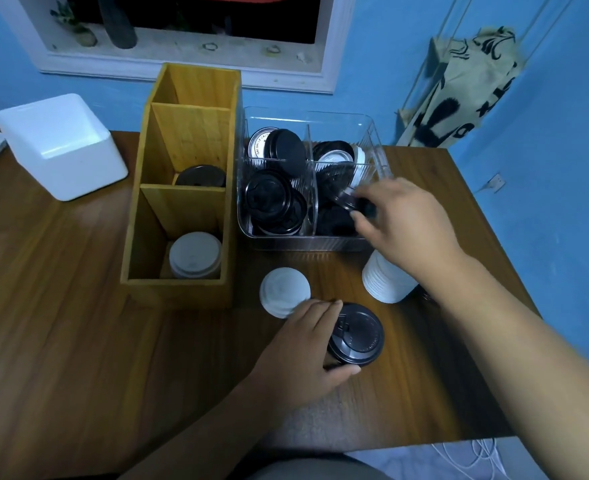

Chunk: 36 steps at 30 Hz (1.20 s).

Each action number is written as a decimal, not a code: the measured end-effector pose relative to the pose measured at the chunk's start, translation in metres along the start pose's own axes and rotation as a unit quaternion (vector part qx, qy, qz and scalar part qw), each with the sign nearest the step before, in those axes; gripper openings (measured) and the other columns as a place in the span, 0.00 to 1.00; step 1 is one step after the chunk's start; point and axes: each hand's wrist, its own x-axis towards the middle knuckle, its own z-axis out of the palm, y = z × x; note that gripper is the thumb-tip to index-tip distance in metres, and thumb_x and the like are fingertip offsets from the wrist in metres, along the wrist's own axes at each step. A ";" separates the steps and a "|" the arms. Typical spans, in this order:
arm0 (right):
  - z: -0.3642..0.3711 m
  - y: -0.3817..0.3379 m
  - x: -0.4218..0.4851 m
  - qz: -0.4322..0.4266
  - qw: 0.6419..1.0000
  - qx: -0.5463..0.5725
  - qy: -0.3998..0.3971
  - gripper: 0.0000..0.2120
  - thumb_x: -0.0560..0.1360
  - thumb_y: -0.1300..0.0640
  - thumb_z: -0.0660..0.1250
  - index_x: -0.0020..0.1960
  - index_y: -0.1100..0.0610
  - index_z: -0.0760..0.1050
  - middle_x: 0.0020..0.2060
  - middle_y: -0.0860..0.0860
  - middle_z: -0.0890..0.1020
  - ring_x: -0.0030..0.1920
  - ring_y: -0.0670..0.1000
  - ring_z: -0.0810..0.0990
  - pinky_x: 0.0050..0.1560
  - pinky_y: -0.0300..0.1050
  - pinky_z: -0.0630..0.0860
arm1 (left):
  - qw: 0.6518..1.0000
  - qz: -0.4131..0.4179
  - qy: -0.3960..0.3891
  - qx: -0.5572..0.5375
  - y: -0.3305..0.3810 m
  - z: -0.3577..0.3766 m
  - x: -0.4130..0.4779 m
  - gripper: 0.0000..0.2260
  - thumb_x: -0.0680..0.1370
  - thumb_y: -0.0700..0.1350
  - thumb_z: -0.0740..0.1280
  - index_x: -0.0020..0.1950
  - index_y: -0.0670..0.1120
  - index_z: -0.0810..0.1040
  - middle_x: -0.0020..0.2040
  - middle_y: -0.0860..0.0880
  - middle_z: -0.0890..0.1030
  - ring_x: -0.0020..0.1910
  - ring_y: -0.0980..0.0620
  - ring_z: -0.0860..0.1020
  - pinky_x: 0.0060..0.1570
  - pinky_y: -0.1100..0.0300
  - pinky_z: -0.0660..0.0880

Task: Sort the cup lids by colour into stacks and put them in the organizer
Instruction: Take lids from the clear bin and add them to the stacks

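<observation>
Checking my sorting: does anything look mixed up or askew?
Only in the clear bin: unsorted lids, black and white, lie jumbled and tilted. In the wooden organizer, black lids and white lids sit in separate compartments.

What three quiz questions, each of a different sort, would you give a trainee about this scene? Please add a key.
1. True or false: the left hand grips a white stack.
2. Which lids lie in the nearest compartment of the organizer? A black, B white, C none.
3. Fill in: the right hand pinches a ____ lid in the bin.

Key
1. False: it grips the black stack.
2. B.
3. black.
</observation>
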 end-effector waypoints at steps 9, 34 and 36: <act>-0.005 0.006 -0.204 0.025 0.989 0.122 0.079 0.13 0.73 0.59 0.75 0.56 0.63 0.83 0.56 0.52 0.83 0.57 0.55 0.82 0.59 0.55 0.78 | 0.999 -0.016 0.006 -0.028 -0.004 0.004 -0.001 0.42 0.73 0.64 0.73 0.80 0.47 0.61 0.75 0.51 0.68 0.75 0.58 0.58 0.72 0.74 0.43; 0.019 0.016 -0.231 0.244 0.923 0.269 -0.126 0.40 0.68 0.50 0.70 0.77 0.39 0.57 0.72 0.39 0.65 0.75 0.43 0.61 0.74 0.58 0.64 | 1.000 -0.009 -0.002 0.004 0.002 0.002 -0.001 0.40 0.73 0.65 0.71 0.77 0.44 0.67 0.71 0.48 0.73 0.71 0.53 0.66 0.72 0.74 0.44; 0.022 0.012 -0.232 0.258 0.936 0.228 -0.075 0.36 0.72 0.42 0.72 0.76 0.44 0.61 0.71 0.40 0.68 0.73 0.46 0.64 0.71 0.58 0.67 | 1.000 -0.003 0.002 0.007 0.002 0.003 -0.001 0.39 0.73 0.65 0.70 0.77 0.44 0.67 0.71 0.49 0.73 0.71 0.53 0.67 0.73 0.70 0.48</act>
